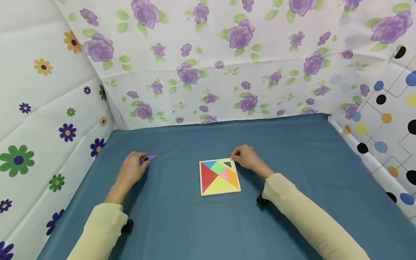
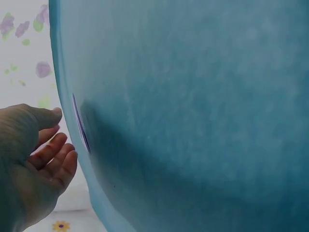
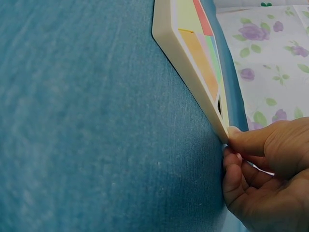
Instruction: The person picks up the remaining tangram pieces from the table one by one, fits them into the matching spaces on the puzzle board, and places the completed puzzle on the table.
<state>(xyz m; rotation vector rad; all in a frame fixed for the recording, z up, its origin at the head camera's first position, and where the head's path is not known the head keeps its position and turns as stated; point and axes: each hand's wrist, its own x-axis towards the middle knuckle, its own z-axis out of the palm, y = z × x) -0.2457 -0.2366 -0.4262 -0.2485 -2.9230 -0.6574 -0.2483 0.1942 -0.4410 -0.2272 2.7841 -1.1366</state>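
A square tangram puzzle board (image 1: pixel 221 194) with a pale frame lies on the blue cloth. In it sit a red triangle (image 1: pixel 207 177), a yellow triangle (image 1: pixel 221 186), and smaller blue, green, pink and orange pieces. A dark triangular gap shows near its upper right corner. My right hand (image 1: pixel 247 157) pinches that corner between thumb and fingers; the right wrist view shows the grip on the frame. Off to the left, a purple triangle (image 1: pixel 151 157) lies flat on the cloth. Above it hovers my left hand (image 1: pixel 132 168), its fingers loosely bent and apart from the piece (image 2: pixel 80 124).
Blue cloth (image 1: pixel 175 224) covers the table. Flower-printed sheets (image 1: pixel 195 94) rise behind and at the left (image 1: pixel 35 119), and a dotted sheet (image 1: pixel 383 126) stands on the right. Black wrist devices (image 1: pixel 128 226) show below both cuffs.
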